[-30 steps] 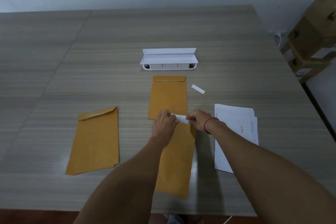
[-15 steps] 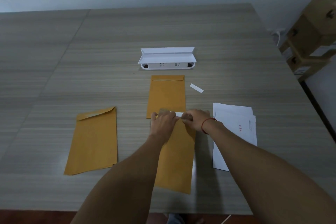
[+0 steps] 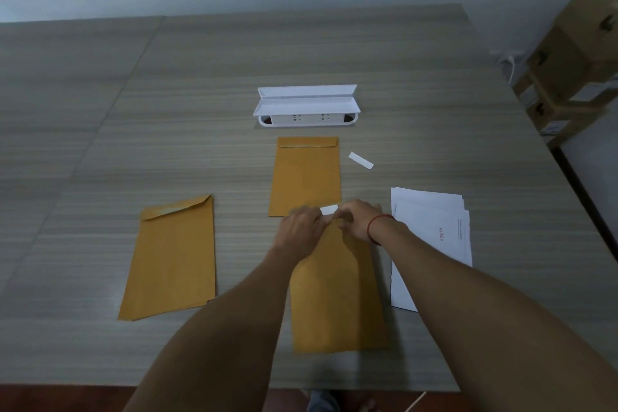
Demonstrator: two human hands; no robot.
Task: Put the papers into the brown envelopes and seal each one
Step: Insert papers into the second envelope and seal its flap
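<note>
Three brown envelopes lie on the table. The near envelope (image 3: pixel 337 294) lies lengthwise in front of me, and both my hands meet at its top edge. My left hand (image 3: pixel 302 227) and my right hand (image 3: pixel 359 219) pinch a white strip (image 3: pixel 329 210) between them at the flap; the flap itself is hidden under my fingers. A closed envelope (image 3: pixel 306 176) lies just beyond. A third envelope (image 3: pixel 172 257) with its flap loosely raised lies to the left. A stack of white papers (image 3: pixel 431 231) sits to the right, partly covered by my right forearm.
A white socket box with an open lid (image 3: pixel 306 105) stands at the table's middle. A loose white strip (image 3: pixel 360 160) lies right of the far envelope. Cardboard boxes (image 3: pixel 575 57) are stacked past the table's right edge.
Both hands stayed at the near envelope's top. The visible piece of white strip between my fingers got shorter, then showed again slightly higher. The view shifted a little.
</note>
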